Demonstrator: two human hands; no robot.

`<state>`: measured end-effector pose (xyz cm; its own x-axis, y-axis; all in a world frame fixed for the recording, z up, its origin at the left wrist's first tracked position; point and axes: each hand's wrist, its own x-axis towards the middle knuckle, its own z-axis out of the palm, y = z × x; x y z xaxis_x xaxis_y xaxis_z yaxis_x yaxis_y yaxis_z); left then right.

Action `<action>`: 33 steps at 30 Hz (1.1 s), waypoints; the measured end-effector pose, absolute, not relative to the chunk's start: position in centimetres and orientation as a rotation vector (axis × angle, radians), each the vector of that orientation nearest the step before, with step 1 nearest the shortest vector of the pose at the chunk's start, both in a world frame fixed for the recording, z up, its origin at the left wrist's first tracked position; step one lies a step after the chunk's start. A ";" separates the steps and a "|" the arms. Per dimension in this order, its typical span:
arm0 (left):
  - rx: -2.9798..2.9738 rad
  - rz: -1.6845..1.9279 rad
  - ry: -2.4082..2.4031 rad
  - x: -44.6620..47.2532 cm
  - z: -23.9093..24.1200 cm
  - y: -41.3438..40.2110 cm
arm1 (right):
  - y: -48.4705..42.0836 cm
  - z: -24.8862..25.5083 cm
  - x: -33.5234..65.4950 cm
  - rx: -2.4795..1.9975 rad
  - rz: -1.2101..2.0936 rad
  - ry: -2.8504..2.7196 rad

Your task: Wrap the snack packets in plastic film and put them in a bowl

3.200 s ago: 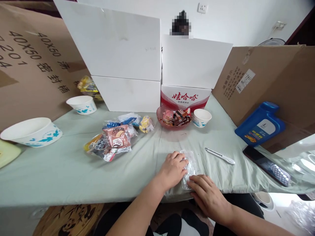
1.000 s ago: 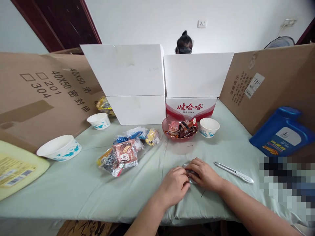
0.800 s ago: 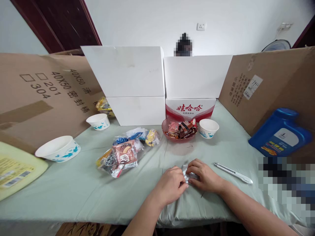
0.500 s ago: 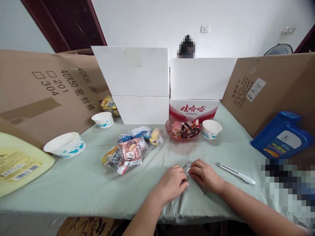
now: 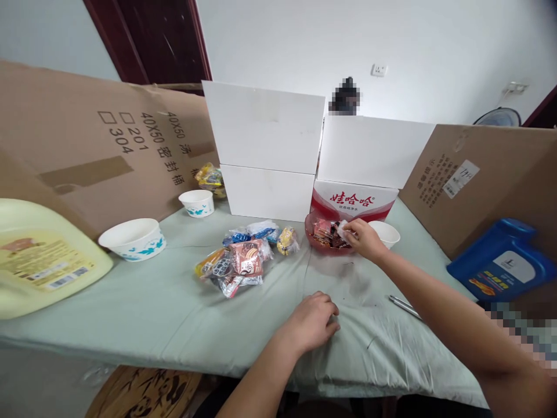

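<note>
My right hand (image 5: 363, 238) reaches over the right edge of a reddish see-through bowl (image 5: 333, 251). Pinched in its fingers is a small whitish, crumpled plastic wrapper (image 5: 343, 228). Wrapped snacks (image 5: 322, 229) in red and dark packets fill the bowl. My left hand (image 5: 314, 320) rests on the green cloth near the table's front, fingers loosely bent and thumb apart, with nothing visible in it. To its upper left lies a pile of packaged snacks (image 5: 246, 257) in clear, brown, blue and yellow wrappers.
White paper bowls stand at left (image 5: 134, 239), behind it (image 5: 198, 203), and partly behind my right hand (image 5: 387, 233). A pen (image 5: 405, 306) lies partly under my right forearm. White boxes (image 5: 267, 191), cardboard panels (image 5: 474, 191), a blue jug (image 5: 500, 261) and a yellow jug (image 5: 47, 261) surround the tabletop.
My right hand has moved forward from beside my left hand to the reddish bowl, carrying the plastic wrapper. My left hand stays near the front, now apart from it. The view has shifted.
</note>
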<state>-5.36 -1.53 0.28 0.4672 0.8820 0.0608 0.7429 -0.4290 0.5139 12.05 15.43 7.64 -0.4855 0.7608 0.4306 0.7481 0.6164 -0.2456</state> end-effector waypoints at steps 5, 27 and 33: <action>2.261 0.467 1.352 -5.6 0.2 -1.6 | 15.9 7.7 8.4 -1.241 0.049 -2.395; 2.101 0.557 1.215 -8.8 3.3 -2.2 | 11.1 1.7 -1.9 -1.229 0.124 -2.607; 2.114 1.160 1.522 -8.7 3.8 -1.9 | 5.7 1.4 7.7 -0.826 0.042 -2.775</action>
